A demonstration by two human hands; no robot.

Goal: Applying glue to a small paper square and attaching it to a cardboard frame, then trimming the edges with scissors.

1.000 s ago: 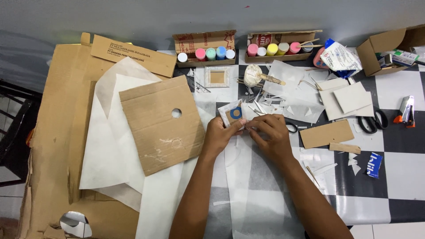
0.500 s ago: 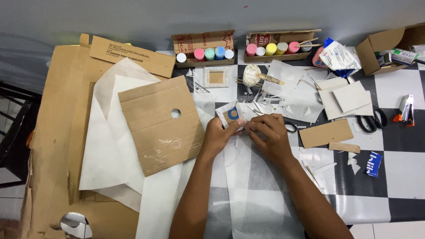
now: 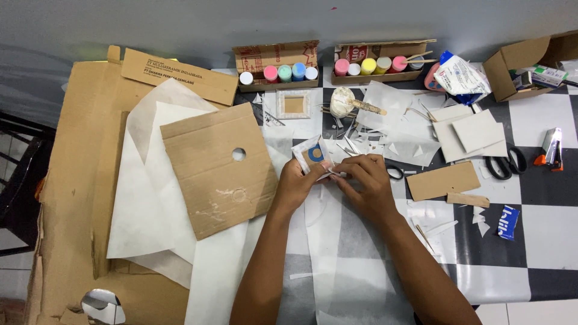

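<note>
I see a small white-edged cardboard square (image 3: 313, 154) with a blue ring at its centre. It sits tilted, lifted off the checkered table, pinched at its lower edge.

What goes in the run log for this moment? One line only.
left hand: grips small card piece | right hand: pinches its edge | holed cardboard sheet: lies left

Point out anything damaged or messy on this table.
White paper offcuts lie scattered beyond both hands, around the small piece with a blue ring. The cardboard sheet has a round hole and scuffed patches on its face.
</note>
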